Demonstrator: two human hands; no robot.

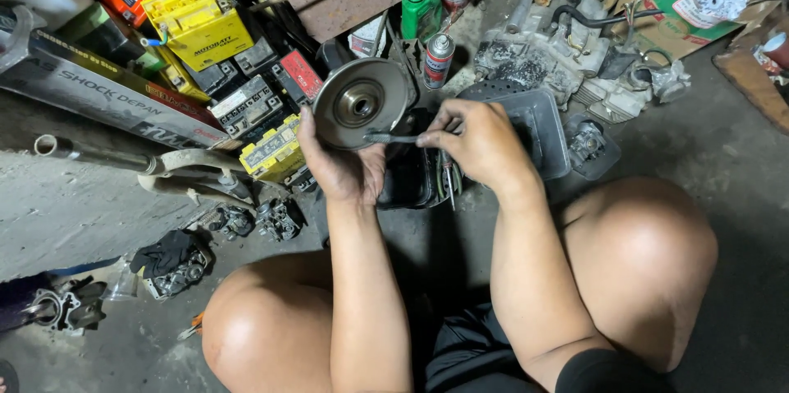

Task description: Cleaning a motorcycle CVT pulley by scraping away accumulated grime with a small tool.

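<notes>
The left hand (345,164) is closed around the round grey metal disc (359,103), held up over the grey plastic tray (549,128), while the right hand (477,142) pinches a thin dark metal tool (393,138) that could slip and poke the palm.

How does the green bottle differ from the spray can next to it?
The green bottle is plastic, wider and flat-sided; the spray can is a slim metal cylinder. The bottle is all green; the can is red with a silvery top. Both stand on the floor behind the round metal part.
</notes>
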